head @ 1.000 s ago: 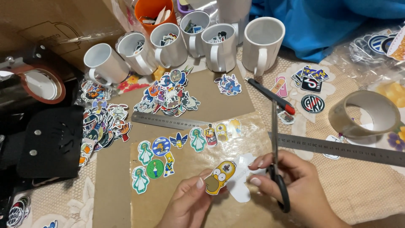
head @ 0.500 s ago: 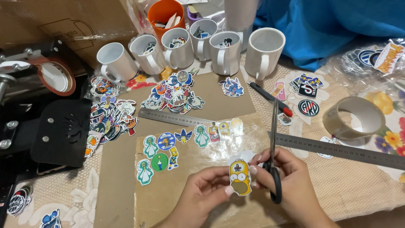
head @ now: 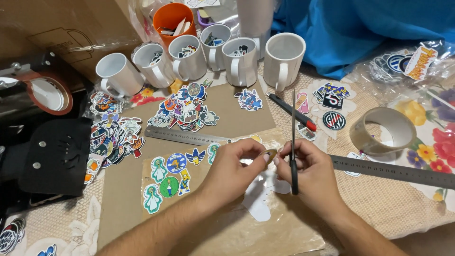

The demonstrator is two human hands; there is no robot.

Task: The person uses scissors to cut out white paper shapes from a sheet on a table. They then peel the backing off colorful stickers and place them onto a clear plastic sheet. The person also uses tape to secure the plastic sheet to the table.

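My left hand (head: 235, 169) and my right hand (head: 310, 174) meet over a brown cardboard sheet (head: 222, 106). Both pinch a small yellow cartoon sticker (head: 269, 155), seen edge-on between the fingertips. My right hand also keeps black-handled scissors (head: 293, 142), blades shut and pointing up. White backing scraps (head: 260, 199) lie under my hands. Left of my left hand, several cartoon stickers (head: 169, 180) lie flat on the cardboard. A steel ruler (head: 187, 137) lies just above them.
Several white mugs (head: 199, 59) and an orange cup (head: 173, 19) line the back. Sticker heaps (head: 185, 106) lie before them. A tape roll (head: 381, 130), second ruler (head: 395, 171), black craft knife (head: 291, 111), black heat press (head: 40, 142) and blue cloth (head: 360, 28) surround the area.
The sticker, held flat and face up earlier, is now turned edge-on between both hands. My hands have risen and come closer together; the view has shifted slightly.
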